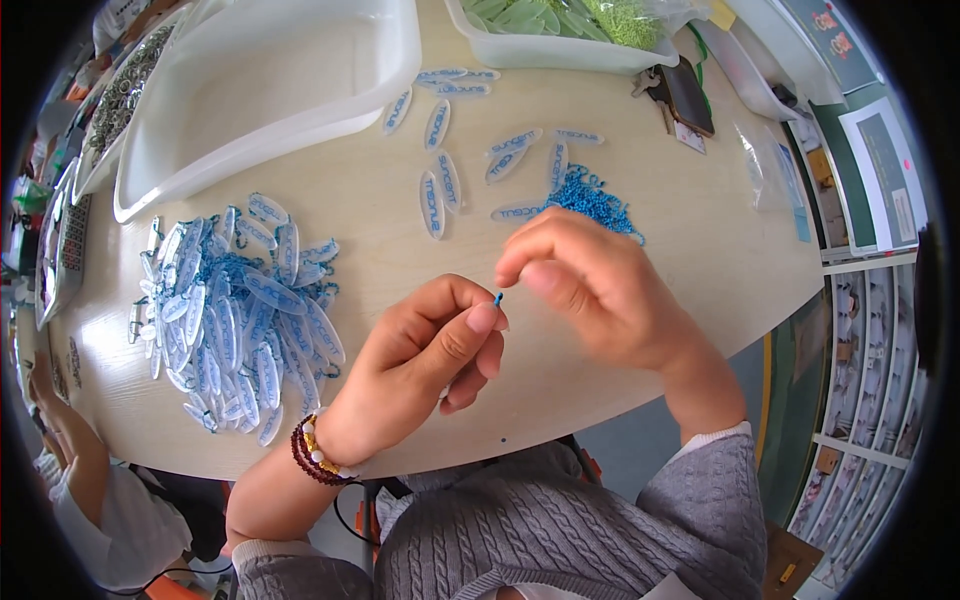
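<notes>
My left hand [430, 350] is closed in a pinch on a short blue ball chain [498, 299], whose end shows just above the thumb tip. The rest of that chain is hidden by the fingers. Close by on the right, my right hand [600, 290] hovers with loosely curled fingers, slightly blurred, the thumb apart from the fingertips and nothing visible in it. Behind it lies a small heap of blue ball chains [590, 200]. Loose clear oval tags [432, 205] with blue lettering are scattered on the table beyond my hands.
A large pile of tags with blue chains [235, 320] covers the table's left side. A white tray [270, 90] stands behind it. Another white bin [560, 52] at the back holds green pieces. A phone [688, 98] with keys lies at back right. Another person's arm [75, 440] shows at far left.
</notes>
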`<control>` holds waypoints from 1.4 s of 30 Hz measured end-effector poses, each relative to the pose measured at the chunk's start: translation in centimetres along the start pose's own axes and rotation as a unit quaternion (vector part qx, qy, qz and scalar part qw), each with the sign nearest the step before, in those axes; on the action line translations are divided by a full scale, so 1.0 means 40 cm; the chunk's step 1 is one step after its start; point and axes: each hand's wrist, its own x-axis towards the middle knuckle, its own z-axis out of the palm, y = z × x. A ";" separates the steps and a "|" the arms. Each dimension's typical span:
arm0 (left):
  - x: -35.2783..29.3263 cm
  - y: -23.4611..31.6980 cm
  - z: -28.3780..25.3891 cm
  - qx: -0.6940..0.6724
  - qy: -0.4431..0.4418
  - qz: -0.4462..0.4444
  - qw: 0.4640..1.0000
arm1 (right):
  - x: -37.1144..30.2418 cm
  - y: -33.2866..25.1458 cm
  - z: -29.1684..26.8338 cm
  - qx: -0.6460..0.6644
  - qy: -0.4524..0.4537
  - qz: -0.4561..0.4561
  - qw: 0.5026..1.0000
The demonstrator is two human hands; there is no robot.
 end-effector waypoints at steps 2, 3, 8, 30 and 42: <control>-0.003 0.002 -0.008 -0.023 -0.008 0.004 1.000 | 0.002 -0.013 -0.022 0.144 -0.044 0.236 0.960; -0.005 0.003 -0.012 -0.048 -0.016 0.006 0.999 | 0.002 -0.008 -0.017 0.144 -0.044 0.234 0.961; -0.009 0.005 0.001 -0.003 0.001 0.053 0.999 | 0.005 0.014 0.063 0.486 -0.132 0.307 0.808; -0.007 -0.015 -0.007 -0.071 -0.012 0.016 0.997 | -0.004 0.019 0.049 0.281 0.130 0.087 0.947; -0.009 -0.003 0.002 -0.064 -0.007 0.023 0.998 | -0.001 -0.013 0.020 -0.062 0.087 -0.100 0.989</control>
